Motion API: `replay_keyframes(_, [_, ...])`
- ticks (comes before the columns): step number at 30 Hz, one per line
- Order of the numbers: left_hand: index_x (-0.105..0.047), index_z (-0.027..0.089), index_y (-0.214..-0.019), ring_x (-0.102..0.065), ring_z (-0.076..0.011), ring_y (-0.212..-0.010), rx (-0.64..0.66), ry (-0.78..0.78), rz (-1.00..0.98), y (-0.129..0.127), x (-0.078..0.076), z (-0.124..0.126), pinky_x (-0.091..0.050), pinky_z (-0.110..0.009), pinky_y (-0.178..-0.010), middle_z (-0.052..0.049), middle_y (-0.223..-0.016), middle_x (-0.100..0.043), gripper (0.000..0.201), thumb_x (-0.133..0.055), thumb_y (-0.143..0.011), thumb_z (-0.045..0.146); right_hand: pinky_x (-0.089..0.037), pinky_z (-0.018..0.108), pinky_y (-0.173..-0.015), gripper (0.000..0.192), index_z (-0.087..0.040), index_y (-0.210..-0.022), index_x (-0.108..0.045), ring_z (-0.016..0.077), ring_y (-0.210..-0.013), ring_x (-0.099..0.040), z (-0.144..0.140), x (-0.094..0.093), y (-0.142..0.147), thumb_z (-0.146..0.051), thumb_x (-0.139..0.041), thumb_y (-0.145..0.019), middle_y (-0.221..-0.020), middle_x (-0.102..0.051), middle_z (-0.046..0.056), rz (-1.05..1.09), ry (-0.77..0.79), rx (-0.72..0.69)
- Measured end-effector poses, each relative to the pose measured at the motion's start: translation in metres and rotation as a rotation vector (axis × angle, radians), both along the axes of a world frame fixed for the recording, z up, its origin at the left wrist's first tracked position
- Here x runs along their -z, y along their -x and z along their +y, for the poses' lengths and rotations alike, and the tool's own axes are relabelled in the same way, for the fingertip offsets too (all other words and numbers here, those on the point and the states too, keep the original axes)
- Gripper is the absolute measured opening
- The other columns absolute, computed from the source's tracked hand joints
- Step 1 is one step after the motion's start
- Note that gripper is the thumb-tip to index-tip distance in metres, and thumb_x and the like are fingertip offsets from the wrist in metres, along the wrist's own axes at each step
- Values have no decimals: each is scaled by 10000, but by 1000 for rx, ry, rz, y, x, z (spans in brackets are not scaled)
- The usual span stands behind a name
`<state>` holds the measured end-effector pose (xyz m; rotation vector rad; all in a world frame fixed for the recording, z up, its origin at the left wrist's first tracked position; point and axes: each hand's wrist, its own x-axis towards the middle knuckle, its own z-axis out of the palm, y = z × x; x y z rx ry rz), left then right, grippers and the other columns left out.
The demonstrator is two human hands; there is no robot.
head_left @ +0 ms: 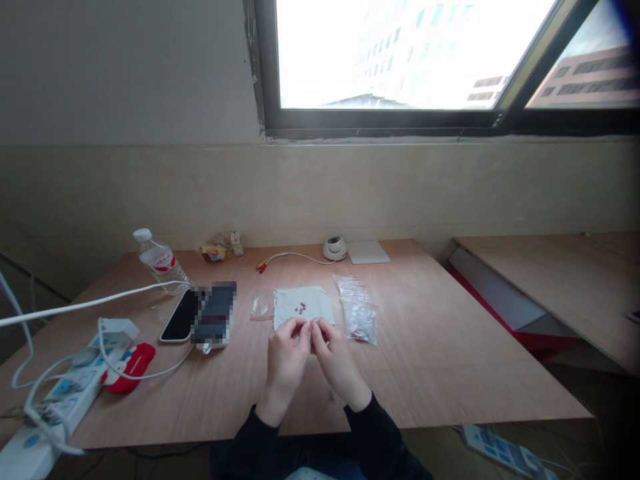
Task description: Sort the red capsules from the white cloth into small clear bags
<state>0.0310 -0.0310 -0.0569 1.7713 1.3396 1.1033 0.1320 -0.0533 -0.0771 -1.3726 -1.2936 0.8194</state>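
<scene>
My left hand (287, 353) and my right hand (336, 353) meet over the near edge of a white cloth (305, 298). Both have their fingers pinched together, tip against tip. Whatever they hold is too small or too hidden to make out. Several small red pieces (300, 309) lie on the cloth just beyond my fingertips. To the cloth's left is a clear plastic bag (262, 306). Right of it, a row of overlapping clear zip bags (357, 310) lies flat, with small items inside the nearest one.
On the left are a phone (179, 316), a blurred dark device (214, 313), a red pouch (131, 368), a power strip (83, 387) with white cables and a water bottle (163, 263). At the back sit a white dome camera (335, 249) and a white flat square (369, 252).
</scene>
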Motion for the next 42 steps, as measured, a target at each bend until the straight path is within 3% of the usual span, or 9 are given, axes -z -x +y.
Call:
replay_keyframes(10, [-612, 195, -785, -632, -173, -757, -22, -40, 41, -3, 3, -2, -460, -271, -696, -30, -784, -677, 177, -482, -848, 298, -305, 242, -517, 319, -199, -639, -430, 121, -533, -433, -1, -3, -3, -375, -382, -901, -573, -459, -33, -34, 16, 28])
replay_keyframes(16, [-597, 192, -810, -636, -192, -768, -130, -43, 29, 4, 3, 7, -467, -293, -697, -41, -798, -675, 146, -497, -831, 296, -316, 244, -502, 350, -203, -569, -400, 122, -492, -440, -6, 0, 4, -366, -427, -877, -500, -457, -33, 38, 49, -28])
replay_keyframes(23, [-590, 195, -816, -649, -174, -802, 16, -8, -120, 7, 1, 7, -501, -285, -740, -29, -820, -671, 57, -548, -781, 211, -349, 240, -504, 354, -202, -582, -411, 120, -511, -450, -2, 3, 3, -410, -445, -867, -530, -432, -37, 193, 10, 62])
replay_keyframes(27, [-650, 199, -745, -640, -197, -902, 96, -24, -22, 6, 4, 7, -478, -332, -846, -50, -897, -699, 203, -471, -777, 110, -364, 240, -517, 355, -198, -581, -421, 121, -531, -451, -2, 3, 2, -412, -450, -863, -544, -430, -34, 203, 8, 61])
replay_keyframes(33, [-702, 191, -917, -630, -218, -980, 151, 52, -28, 9, 12, 10, -468, -364, -910, -87, -1025, -698, 257, -489, -784, 139, -406, 244, -549, 320, -188, -641, -470, 129, -583, -457, -3, 11, 7, -426, -463, -855, -592, -460, -25, 250, 31, 28])
replay_keyframes(37, [-685, 199, -999, -616, -238, -1020, 119, 51, -34, 11, 13, 11, -453, -387, -935, -96, -1070, -684, 261, -545, -779, 204, -432, 233, -533, 329, -188, -618, -465, 132, -600, -483, -3, 12, 11, -443, -516, -819, -593, -472, -21, 307, 39, 73])
replay_keyframes(40, [-665, 215, -1056, -595, -258, -1063, 69, 33, -13, 11, 13, 12, -431, -417, -960, -100, -1123, -662, 316, -579, -752, 200, -442, 216, -462, 286, -193, -827, -532, 167, -695, -563, -2, 7, 13, -454, -612, -743, -741, -549, 10, 476, 131, 167])
replay_keyframes(42, [-659, 223, -1074, -585, -260, -1080, 61, 22, -3, 11, 13, 12, -422, -425, -971, -96, -1145, -652, 351, -588, -735, 174, -477, 233, -472, 434, -218, -1037, -501, 198, -787, -610, -2, 3, 13, -458, -647, -707, -895, -589, 42, 690, 229, 203])
